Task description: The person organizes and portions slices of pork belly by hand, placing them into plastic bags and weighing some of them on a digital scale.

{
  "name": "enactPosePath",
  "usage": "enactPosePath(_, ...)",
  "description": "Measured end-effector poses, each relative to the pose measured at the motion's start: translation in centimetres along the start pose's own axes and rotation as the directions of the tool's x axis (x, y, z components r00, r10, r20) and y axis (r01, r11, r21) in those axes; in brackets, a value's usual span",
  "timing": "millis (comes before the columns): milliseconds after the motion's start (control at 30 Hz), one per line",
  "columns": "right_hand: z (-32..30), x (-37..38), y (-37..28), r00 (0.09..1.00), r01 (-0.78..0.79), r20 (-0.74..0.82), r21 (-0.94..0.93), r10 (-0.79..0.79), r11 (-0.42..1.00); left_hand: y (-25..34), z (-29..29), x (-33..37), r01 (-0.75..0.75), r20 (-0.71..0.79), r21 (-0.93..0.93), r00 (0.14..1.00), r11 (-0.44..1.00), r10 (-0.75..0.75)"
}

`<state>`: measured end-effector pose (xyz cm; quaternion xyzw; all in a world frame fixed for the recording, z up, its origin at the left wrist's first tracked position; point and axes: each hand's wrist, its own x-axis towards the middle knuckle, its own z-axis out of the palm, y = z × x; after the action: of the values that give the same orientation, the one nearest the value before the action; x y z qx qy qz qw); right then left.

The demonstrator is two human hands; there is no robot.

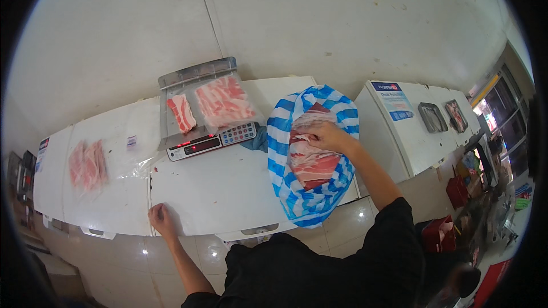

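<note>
A blue-and-white striped plastic bag [278, 154] stands with its mouth spread wide, full of sliced raw meat [314, 168] streaked with fat. My right hand [324, 136] reaches into it, its fingers bent and closed on slices at the top of the pile. My left hand [162, 221] rests near the front edge of the white freezer lid [217, 194], fingers curled in with nothing visible in them. Left of the bag is a digital scale [202, 147] with a metal tray. On the tray lie a clear plastic pack of meat slices [224, 102] and a loose strip of meat [181, 113].
At the left, more meat slices [88, 164] lie in clear plastic on the lid. A dark blue cloth [257, 140] is tucked beside the scale. Another white freezer [379, 131] on the right carries two small metal trays [432, 117]. A pale wall [319, 28] rises behind.
</note>
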<state>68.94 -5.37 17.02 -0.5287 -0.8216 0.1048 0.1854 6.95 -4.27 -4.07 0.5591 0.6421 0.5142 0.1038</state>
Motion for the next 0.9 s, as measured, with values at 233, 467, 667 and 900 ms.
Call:
enactPosePath(233,3.4,-0.8,-3.7,0.940,-0.338,-0.206,-0.468,0.270,0.817,-0.5,-0.2,-0.1,-0.044,-0.004,0.042,0.999,0.998,0.044)
enactPosePath(467,1.5,-4.1,-1.0,0.658,-0.441,-0.663,0.046,0.358,0.896,1.0,-0.5,0.0,-0.048,0.010,0.023,0.999,0.999,0.048)
enactPosePath(667,-3.7,-7.7,-1.7,0.383,-0.196,-0.611,0.679,0.693,0.708,0.7,-0.3,-0.1,-0.009,0.017,0.037,1.000,0.999,0.009)
enactPosePath(900,-9.0,-3.0,-7.3,0.450,0.030,-0.753,0.549,0.479,0.835,-1.0,-0.3,0.2,0.002,0.033,0.014,0.999,1.000,-0.003)
